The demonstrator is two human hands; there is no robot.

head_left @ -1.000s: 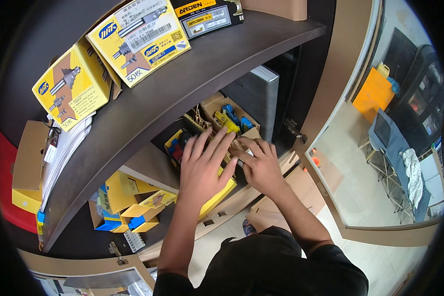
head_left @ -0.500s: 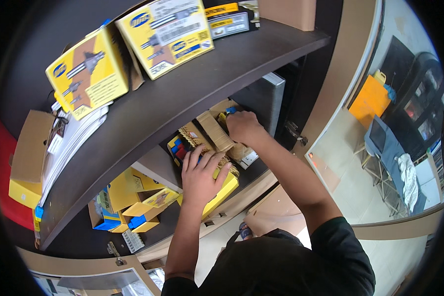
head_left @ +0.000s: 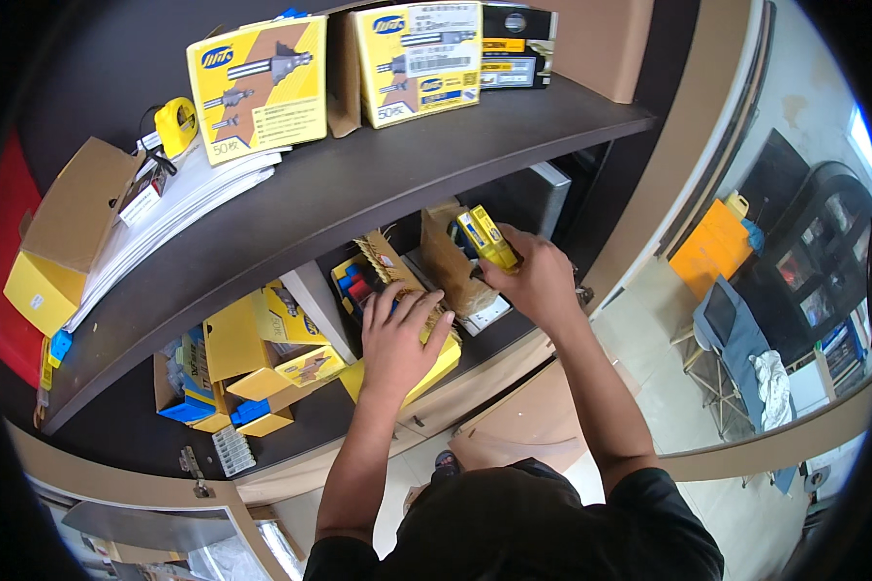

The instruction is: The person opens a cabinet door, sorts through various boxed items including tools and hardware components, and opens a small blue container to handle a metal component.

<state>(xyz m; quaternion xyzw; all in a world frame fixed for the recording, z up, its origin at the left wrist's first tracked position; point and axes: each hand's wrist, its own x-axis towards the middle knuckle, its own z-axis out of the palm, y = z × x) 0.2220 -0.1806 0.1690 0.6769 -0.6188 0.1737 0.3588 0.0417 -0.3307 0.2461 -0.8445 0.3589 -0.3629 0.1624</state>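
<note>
Between the thumb and fingers of my right hand (head_left: 536,281) is a small yellow box (head_left: 487,237), tilted, just above the open brown cardboard box (head_left: 448,259) on the lower shelf. It may be two packs side by side; I cannot tell. My left hand (head_left: 397,349) lies with its fingers spread over a yellow carton (head_left: 428,380), touching its torn corrugated flap (head_left: 386,259). Red and blue pieces (head_left: 358,288) show inside that carton, beside my left fingertips; the rest of its contents is hidden under the hand.
Large yellow boxes (head_left: 262,97) and a stack of white paper (head_left: 189,208) stand on the upper shelf (head_left: 407,160), whose edge overhangs my hands. Left of a grey divider (head_left: 318,308) are more opened yellow cartons (head_left: 237,339). A grey case (head_left: 549,198) stands behind my right hand.
My right hand has come up out of the brown cardboard box with the small yellow box in it. My left hand stays on the yellow carton. The whole view has shifted and turned.
</note>
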